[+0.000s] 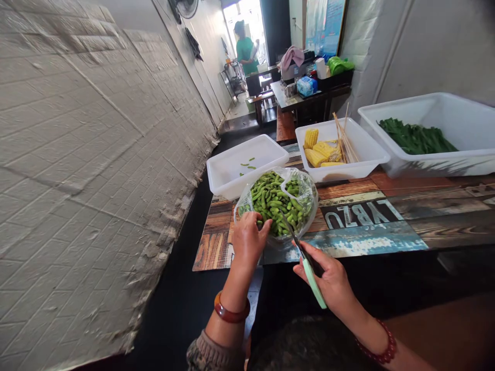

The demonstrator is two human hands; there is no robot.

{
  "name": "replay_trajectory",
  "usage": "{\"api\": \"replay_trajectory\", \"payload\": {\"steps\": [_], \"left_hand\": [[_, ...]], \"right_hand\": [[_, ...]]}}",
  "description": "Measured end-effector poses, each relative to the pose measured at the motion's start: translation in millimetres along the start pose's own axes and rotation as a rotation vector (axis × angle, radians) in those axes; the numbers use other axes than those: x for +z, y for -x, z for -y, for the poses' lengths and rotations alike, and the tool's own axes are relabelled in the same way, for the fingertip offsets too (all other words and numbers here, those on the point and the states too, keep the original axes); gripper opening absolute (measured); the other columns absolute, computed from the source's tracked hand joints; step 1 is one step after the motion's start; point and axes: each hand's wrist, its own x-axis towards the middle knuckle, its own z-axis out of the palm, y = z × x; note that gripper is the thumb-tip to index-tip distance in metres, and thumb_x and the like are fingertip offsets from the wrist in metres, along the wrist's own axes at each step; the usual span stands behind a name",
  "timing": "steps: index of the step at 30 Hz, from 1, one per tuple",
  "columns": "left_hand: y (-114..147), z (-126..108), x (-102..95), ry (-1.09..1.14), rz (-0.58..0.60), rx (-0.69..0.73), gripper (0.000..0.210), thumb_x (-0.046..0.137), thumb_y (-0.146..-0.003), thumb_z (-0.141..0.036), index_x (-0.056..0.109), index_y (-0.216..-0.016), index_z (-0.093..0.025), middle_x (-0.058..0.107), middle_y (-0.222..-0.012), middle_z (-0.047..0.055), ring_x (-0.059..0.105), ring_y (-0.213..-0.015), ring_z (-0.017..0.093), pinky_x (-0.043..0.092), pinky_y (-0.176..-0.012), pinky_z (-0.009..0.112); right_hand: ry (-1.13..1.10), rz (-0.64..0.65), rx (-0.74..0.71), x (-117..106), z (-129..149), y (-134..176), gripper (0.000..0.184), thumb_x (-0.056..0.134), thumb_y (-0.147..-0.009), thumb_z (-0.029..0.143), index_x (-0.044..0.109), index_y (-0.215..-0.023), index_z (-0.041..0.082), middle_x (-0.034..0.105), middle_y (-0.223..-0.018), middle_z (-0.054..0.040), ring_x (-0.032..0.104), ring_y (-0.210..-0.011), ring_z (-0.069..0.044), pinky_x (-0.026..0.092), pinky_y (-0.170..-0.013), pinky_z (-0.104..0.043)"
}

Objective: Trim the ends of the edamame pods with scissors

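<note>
While the left hand point(247, 238) at the bowl point(314, 206) has an unclear hold, the right hand point(333, 282) grips scissors point(311, 281); light, firm-looking edamame point(273, 198) should pinch mid-pod.

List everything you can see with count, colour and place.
Table: 1, multicoloured, centre
Trays: 3, white, on table
Bag: 1, clear, near left tray
Pods: many, green, bag and left tray
Corn: several, yellow, middle tray
Skewers: several, tan, middle tray
Greens: 1 pile, green, right tray
Scissors: 1, mint handle, at pods
Back table: 1, grey, background
Cloth: 1, pink, above back table
Pack: 1, blue, back table
Bundle: 1, green, near back table
Clutter: unclear, mixed, back table
Wall: 1, whitish, left
Fan: 1, dark, upper left
Poster: 1, blue, upper right
Person: 1, green top, far end
Bangle: 1, amber, left wrist
Bracelet: 1, red, right wrist
Left grip: 1, bare, at pods
Right grip: 1, bare, holding scissors
</note>
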Motion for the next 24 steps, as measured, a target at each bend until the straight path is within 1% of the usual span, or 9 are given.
{"api": "replay_trajectory", "payload": {"steps": [3, 6, 9, 11, 13, 16, 19, 22, 24], "left_hand": [[-0.9, 2.3, 3.4, 0.089, 0.003, 0.020, 0.009, 0.064, -0.083, -0.026, 0.061, -0.080, -0.018, 0.061, -0.081, 0.003, 0.056, -0.075, 0.019, 0.039, -0.068, 0.029], [-0.5, 6.5, 3.8, 0.314, -0.029, -0.020, 0.006, 0.065, -0.079, -0.021, 0.061, -0.076, -0.018, 0.057, -0.076, 0.001, 0.053, -0.072, 0.016, 0.039, -0.068, 0.027], [4.7, 6.9, -1.6, 0.672, -0.008, -0.162, 0.012, 0.070, -0.075, -0.025, 0.060, -0.076, -0.018, 0.055, -0.074, -0.002, 0.048, -0.064, 0.011, 0.037, -0.062, 0.024], [11.0, 3.9, -7.8, 0.926, 0.055, -0.265, 0.018, 0.074, -0.073, -0.028, 0.061, -0.078, -0.018, 0.057, -0.076, -0.002, 0.046, -0.060, 0.009, 0.035, -0.057, 0.022], [18.4, -0.5, -14.4, 1.102, 0.116, -0.339, 0.022, 0.077, -0.070, -0.030, 0.062, -0.080, -0.017, 0.060, -0.079, -0.001, 0.043, -0.057, 0.006, 0.033, -0.054, 0.020], [28.8, -6.2, -21.9, 1.218, 0.163, -0.382, 0.025, 0.081, -0.068, -0.031, 0.067, -0.083, -0.017, 0.060, -0.077, -0.001, 0.038, -0.052, 0.004, 0.029, -0.049, 0.018], [36.8, -8.6, -26.7, 1.263, 0.204, -0.377, 0.025, 0.081, -0.070, -0.034, 0.071, -0.086, -0.017, 0.057, -0.072, -0.002, 0.035, -0.051, 0.003, 0.025, -0.046, 0.017], [42.8, -8.6, -31.0, 1.294, 0.214, -0.366, 0.024, 0.079, -0.073, -0.037, 0.072, -0.085, -0.019, 0.056, -0.074, -0.001, 0.037, -0.053, 0.004, 0.026, -0.047, 0.017], [46.0, -7.9, -33.7, 1.291, 0.198, -0.341, 0.024, 0.079, -0.073, -0.039, 0.072, -0.084, -0.019, 0.057, -0.079, 0.000, 0.040, -0.056, 0.005, 0.029, -0.049, 0.018]], "right_hand": [[0.001, -0.014, -0.006, -1.4, -0.8, -0.8, 0.041, 0.071, -0.079, 0.035, 0.070, -0.117, 0.018, 0.077, -0.101, -0.0080, 0.073, -0.080, -0.021, 0.060, -0.084, -0.035], [-0.002, -0.021, -0.005, -2.8, 0.1, -1.1, 0.041, 0.071, -0.079, 0.036, 0.071, -0.115, 0.017, 0.077, -0.097, -0.0082, 0.073, -0.080, -0.022, 0.060, -0.084, -0.034], [-0.001, -0.012, 0.001, -4.5, 1.9, -1.3, 0.042, 0.071, -0.079, 0.036, 0.071, -0.116, 0.015, 0.077, -0.099, -0.0095, 0.074, -0.083, -0.022, 0.059, -0.086, -0.034], [0.007, 0.000, 0.005, -5.3, 2.3, -1.1, 0.042, 0.070, -0.080, 0.036, 0.071, -0.116, 0.015, 0.076, -0.101, -0.0101, 0.073, -0.086, -0.023, 0.058, -0.087, -0.034], [0.020, 0.016, -0.001, -5.4, 1.8, -0.6, 0.042, 0.069, -0.081, 0.037, 0.070, -0.116, 0.015, 0.076, -0.100, -0.0101, 0.073, -0.085, -0.023, 0.058, -0.086, -0.034], [0.052, 0.050, -0.026, -4.0, 0.3, 0.6, 0.043, 0.068, -0.082, 0.036, 0.069, -0.119, 0.015, 0.076, -0.091, -0.0090, 0.072, -0.077, -0.021, 0.059, -0.084, -0.035], [0.067, 0.079, -0.085, -2.2, 0.9, 2.1, 0.043, 0.068, -0.081, 0.031, 0.066, -0.122, 0.016, 0.072, -0.084, -0.0064, 0.069, -0.072, -0.019, 0.059, -0.079, -0.033], [0.081, 0.135, -0.154, -1.2, 5.4, 3.7, 0.051, 0.071, -0.078, 0.026, 0.061, -0.128, 0.021, 0.067, -0.088, -0.0039, 0.064, -0.072, -0.017, 0.058, -0.069, -0.029], [0.102, 0.176, -0.194, -0.8, 9.3, 4.7, 0.057, 0.073, -0.077, 0.023, 0.057, -0.132, 0.025, 0.064, -0.092, -0.0034, 0.062, -0.073, -0.016, 0.057, -0.066, -0.027]]}}
